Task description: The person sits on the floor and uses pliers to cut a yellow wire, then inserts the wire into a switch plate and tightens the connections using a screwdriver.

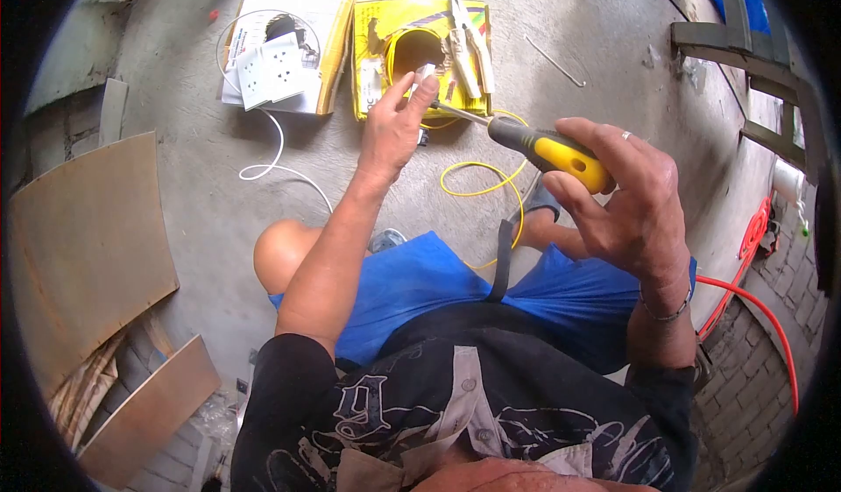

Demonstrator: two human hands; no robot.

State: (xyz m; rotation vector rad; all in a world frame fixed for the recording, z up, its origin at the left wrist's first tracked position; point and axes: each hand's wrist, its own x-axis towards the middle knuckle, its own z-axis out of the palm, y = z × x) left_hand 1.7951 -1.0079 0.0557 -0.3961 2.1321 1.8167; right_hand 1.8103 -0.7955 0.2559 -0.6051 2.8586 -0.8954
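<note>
My right hand (626, 190) grips the yellow-and-black handle of a screwdriver (561, 155). Its metal shaft points left, and the tip ends at the fingers of my left hand (394, 128). Pinched between that hand's thumb and fingers is a small white piece (427, 71), mostly covered, so its kind does not show. Just beyond is a yellow box (372, 32) with a round hole and a coil of yellow wire (477, 165) running out of it. A pair of pliers (469, 45) with pale handles lies on the box.
White socket outlets (272, 70) with a white cable (282, 141) lie on a white box (328, 19) at the left. A thin metal rod (554, 61) is on the concrete floor. Boards (92, 251) lean at the left; a red hose (780, 334) and wooden frame (745, 58) are at the right.
</note>
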